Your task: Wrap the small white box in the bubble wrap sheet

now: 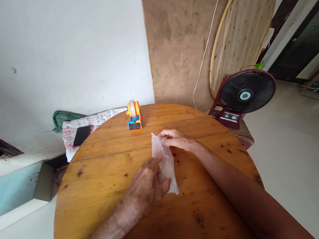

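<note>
A small clear plastic bag (164,161) lies on the round wooden table (103,180) in front of me. My left hand (146,187) rests on the bag's lower left side, fingers pressed against it with the thumb under its edge. My right hand (177,138) pinches the bag's upper end between thumb and fingers. Both forearms reach in from the bottom of the view.
An orange and blue tape dispenser (134,116) stands at the table's far edge. A dark phone (81,136) lies on a printed paper (90,126) at the far left. A dark red floor fan (243,93) stands right of the table, wooden boards (178,39) behind.
</note>
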`<action>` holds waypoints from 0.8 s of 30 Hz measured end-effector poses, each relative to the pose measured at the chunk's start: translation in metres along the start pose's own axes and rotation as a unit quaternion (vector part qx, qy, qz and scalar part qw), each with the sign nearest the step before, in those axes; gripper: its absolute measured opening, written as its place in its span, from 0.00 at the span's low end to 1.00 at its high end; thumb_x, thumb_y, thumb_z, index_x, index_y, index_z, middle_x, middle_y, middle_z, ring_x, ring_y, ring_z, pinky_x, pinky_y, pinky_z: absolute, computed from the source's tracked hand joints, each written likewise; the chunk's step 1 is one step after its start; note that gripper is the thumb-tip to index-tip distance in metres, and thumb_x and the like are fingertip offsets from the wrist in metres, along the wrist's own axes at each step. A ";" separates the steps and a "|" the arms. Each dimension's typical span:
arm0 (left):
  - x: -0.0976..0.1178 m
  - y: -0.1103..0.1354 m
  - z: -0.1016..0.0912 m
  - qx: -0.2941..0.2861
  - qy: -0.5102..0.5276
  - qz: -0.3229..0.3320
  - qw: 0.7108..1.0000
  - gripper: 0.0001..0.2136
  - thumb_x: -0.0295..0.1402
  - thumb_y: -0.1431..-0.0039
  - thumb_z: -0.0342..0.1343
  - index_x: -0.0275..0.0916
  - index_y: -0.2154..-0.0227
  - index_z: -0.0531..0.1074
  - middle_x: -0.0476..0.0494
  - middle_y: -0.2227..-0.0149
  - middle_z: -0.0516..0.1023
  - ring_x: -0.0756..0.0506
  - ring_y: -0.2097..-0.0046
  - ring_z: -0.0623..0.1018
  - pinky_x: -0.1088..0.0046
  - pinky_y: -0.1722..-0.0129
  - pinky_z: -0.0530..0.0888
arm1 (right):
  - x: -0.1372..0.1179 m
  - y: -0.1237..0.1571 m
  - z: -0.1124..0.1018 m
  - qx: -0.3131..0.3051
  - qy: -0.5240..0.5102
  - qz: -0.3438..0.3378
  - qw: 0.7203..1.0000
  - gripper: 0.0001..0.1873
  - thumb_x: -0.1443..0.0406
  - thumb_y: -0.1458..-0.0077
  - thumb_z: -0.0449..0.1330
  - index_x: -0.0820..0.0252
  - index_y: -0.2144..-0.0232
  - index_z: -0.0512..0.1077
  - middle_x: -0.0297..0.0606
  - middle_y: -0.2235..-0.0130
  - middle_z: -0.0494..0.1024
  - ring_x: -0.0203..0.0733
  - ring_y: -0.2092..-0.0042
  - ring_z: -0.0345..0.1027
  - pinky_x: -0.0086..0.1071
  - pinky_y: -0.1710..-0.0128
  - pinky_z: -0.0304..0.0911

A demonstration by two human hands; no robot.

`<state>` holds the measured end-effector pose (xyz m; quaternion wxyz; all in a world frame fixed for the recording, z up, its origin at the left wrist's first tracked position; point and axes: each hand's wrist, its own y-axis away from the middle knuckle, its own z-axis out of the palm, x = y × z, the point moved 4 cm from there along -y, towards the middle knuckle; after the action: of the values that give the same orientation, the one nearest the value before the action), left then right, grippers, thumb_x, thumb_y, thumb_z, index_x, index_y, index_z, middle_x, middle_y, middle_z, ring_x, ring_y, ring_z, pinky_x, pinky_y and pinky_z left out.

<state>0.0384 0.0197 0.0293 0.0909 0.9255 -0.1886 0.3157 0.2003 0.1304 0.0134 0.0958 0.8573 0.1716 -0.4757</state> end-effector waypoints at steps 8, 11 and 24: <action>-0.004 -0.003 -0.003 0.053 0.014 0.046 0.997 0.26 0.34 0.52 0.59 0.41 0.47 0.66 0.38 0.55 0.70 0.37 0.52 0.72 0.57 0.53 0.71 | 0.009 0.003 0.000 0.009 -0.126 -0.032 0.991 0.06 0.64 0.54 0.58 0.58 0.70 0.70 0.30 0.67 0.73 0.35 0.67 0.63 0.27 0.70 0.57; -0.006 -0.004 -0.002 0.074 0.031 0.064 0.995 0.28 0.33 0.54 0.60 0.46 0.47 0.64 0.39 0.51 0.69 0.37 0.48 0.70 0.55 0.49 0.70 | 0.011 0.002 -0.001 0.013 -0.170 -0.030 0.985 0.07 0.64 0.55 0.58 0.57 0.69 0.69 0.31 0.64 0.74 0.34 0.68 0.63 0.26 0.72 0.56; -0.004 -0.004 0.001 0.047 0.071 0.090 0.992 0.25 0.32 0.53 0.57 0.43 0.49 0.65 0.38 0.45 0.64 0.39 0.44 0.69 0.60 0.44 0.69 | -0.009 0.002 0.005 -0.020 -0.062 -0.042 0.997 0.18 0.69 0.55 0.56 0.56 0.59 0.73 0.31 0.60 0.75 0.41 0.57 0.67 0.32 0.57 0.59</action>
<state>0.0380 0.0242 0.0261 0.0316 0.8831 -0.2492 0.3962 0.1928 0.1254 0.0189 0.1031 0.8164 0.2103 -0.5278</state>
